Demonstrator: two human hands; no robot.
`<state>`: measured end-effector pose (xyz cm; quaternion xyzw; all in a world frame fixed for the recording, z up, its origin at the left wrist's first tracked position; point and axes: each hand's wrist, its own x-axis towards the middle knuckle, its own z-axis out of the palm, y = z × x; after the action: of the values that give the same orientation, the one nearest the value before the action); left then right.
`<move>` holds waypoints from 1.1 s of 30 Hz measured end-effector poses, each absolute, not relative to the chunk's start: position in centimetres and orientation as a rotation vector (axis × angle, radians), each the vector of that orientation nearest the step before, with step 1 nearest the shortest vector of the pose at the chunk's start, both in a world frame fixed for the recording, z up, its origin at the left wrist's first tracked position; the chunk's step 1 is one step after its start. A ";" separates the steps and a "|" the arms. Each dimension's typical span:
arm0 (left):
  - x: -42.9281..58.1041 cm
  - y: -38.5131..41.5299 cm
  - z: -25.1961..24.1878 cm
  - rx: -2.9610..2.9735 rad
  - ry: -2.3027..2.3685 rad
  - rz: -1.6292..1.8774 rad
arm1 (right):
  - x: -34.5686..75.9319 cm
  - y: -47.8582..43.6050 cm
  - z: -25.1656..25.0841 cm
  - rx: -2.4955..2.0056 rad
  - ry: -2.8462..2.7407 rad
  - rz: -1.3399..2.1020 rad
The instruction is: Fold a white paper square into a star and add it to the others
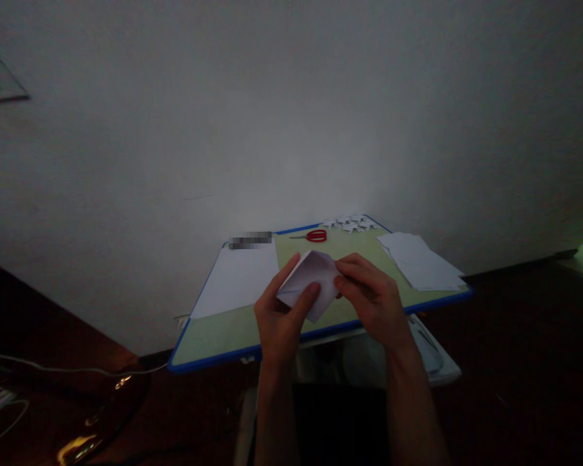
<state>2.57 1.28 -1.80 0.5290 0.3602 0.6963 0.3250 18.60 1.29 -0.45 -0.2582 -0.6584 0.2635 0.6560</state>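
Observation:
A folded piece of white paper [315,278] is held up above the near part of the table, tilted so a corner points down. My left hand [284,317] grips its left side, thumb across the front face and fingers behind. At the right edge of the paper, my right hand [369,288] pinches a corner between thumb and fingers. Beyond the paper, red-handled scissors [315,236] lie on the table with the blades pointing left. Several small folded white paper pieces [352,223] sit in a cluster at the table's far right corner.
The table [223,336] has a pale green top and a blue rim, set against a grey wall. White sheets [420,262] are stacked at the right; another white sheet [238,275] covers the left. A white tray [434,353] shows below the right side. A white cable [87,370] runs at left.

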 end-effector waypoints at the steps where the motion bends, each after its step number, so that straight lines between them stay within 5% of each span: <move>1: 2.6 1.3 -1.8 1.382 0.949 1.818 | 18.6 1.3 -0.4 -0.594 -1.529 0.594; 33: 2.4 0.5 -0.6 1.319 0.977 1.775 | 17.8 1.0 -0.5 -0.556 -1.661 0.874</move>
<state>2.37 0.45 -0.58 0.5101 0.3780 0.6867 0.3541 17.83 0.98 -0.50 -0.2355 -0.7041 0.3706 0.5581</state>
